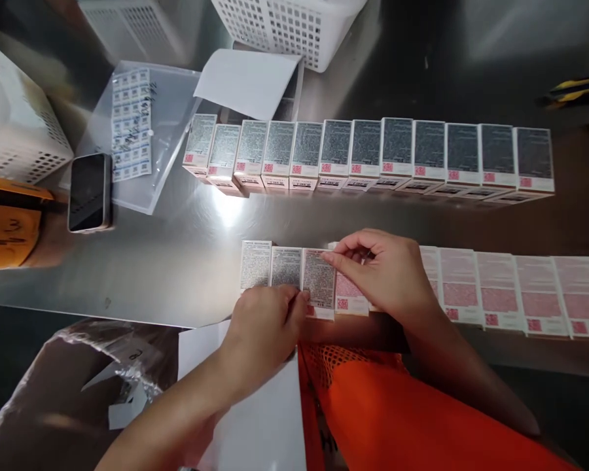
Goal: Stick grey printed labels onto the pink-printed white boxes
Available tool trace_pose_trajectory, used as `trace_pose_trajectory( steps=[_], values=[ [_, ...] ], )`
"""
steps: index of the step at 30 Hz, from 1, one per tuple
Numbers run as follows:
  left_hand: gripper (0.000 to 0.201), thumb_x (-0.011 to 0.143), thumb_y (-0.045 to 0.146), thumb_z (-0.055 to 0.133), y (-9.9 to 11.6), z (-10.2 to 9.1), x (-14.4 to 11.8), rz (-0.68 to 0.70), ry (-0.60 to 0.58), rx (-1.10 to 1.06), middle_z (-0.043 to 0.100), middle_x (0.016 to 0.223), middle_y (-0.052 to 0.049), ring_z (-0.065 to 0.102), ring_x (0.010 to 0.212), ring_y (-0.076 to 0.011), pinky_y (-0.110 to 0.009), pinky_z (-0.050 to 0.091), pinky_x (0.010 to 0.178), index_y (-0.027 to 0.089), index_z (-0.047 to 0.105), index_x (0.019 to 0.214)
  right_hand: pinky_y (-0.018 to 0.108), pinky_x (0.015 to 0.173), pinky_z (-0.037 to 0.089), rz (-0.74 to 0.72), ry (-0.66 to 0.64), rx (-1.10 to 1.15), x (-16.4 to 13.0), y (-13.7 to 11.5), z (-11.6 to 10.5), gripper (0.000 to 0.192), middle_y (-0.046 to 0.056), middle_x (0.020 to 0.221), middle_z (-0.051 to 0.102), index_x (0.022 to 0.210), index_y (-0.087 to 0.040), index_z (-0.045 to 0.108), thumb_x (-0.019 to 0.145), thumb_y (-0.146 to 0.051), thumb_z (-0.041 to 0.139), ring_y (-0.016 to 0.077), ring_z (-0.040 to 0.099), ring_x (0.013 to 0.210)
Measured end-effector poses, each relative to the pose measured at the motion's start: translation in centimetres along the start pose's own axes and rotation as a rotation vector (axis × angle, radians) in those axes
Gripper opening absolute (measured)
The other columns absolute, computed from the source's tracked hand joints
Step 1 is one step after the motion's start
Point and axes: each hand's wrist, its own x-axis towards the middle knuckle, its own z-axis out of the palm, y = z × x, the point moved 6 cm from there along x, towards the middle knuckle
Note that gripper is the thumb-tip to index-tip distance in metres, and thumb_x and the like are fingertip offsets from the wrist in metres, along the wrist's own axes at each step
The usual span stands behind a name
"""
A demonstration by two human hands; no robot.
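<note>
Along the front of the metal table stands a row of small boxes. Those at its left end have dense black text on their faces; the others, such as a pink-printed box (352,294), look paler. My left hand (267,330) is closed, its thumb and forefinger pressed together at the lower left of the third box's text label (319,278). At that label's upper right corner, my right hand (385,271) pinches with thumb and forefinger. The right hand partly covers the boxes behind it. Whether the label lies fully flat cannot be made out.
A second row of boxes (336,144) with dark faces stands farther back. White baskets (294,29), a plastic sleeve (164,157) with a sticker sheet (131,124), a phone (89,193) and a yellow tape dispenser (10,226) lie around. A yellow-black cutter (576,90) is at right.
</note>
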Motion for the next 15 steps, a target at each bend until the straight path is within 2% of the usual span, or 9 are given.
trace_pose_trajectory(
  steps=[3, 10, 15],
  values=[
    [0.042, 0.096, 0.037, 0.042, 0.03, 0.24, 0.41, 0.003, -0.024, 0.018, 0.062, 0.059, -0.004, 0.047, 0.053, -0.0158, -0.032, 0.019, 0.056, 0.020, 0.065, 0.065, 0.027, 0.053, 0.046, -0.006, -0.005, -0.024, 0.12, 0.02, 0.20, 0.014, -0.002, 0.065, 0.069, 0.069, -0.024, 0.071, 0.079, -0.031, 0.077, 0.0135, 0.059, 0.053],
    [0.043, 0.095, 0.038, 0.042, 0.05, 0.32, 0.67, -0.003, -0.061, 0.039, 0.058, 0.055, -0.003, 0.041, 0.050, -0.0153, -0.032, 0.017, 0.056, 0.021, 0.058, 0.059, 0.028, 0.051, 0.044, 0.010, -0.007, -0.060, 0.23, 0.21, 0.41, 0.013, -0.003, 0.065, 0.068, 0.070, -0.025, 0.071, 0.078, -0.031, 0.078, 0.0130, 0.058, 0.053],
    [0.041, 0.095, 0.037, 0.043, 0.17, 0.23, 0.81, -0.013, -0.078, 0.008, 0.061, 0.058, -0.003, 0.046, 0.052, -0.0159, -0.031, 0.019, 0.056, 0.021, 0.061, 0.062, 0.028, 0.051, 0.043, 0.019, -0.017, -0.059, 0.15, 0.25, 0.54, 0.014, -0.003, 0.065, 0.068, 0.070, -0.025, 0.071, 0.079, -0.032, 0.077, 0.0131, 0.058, 0.053]
  ],
)
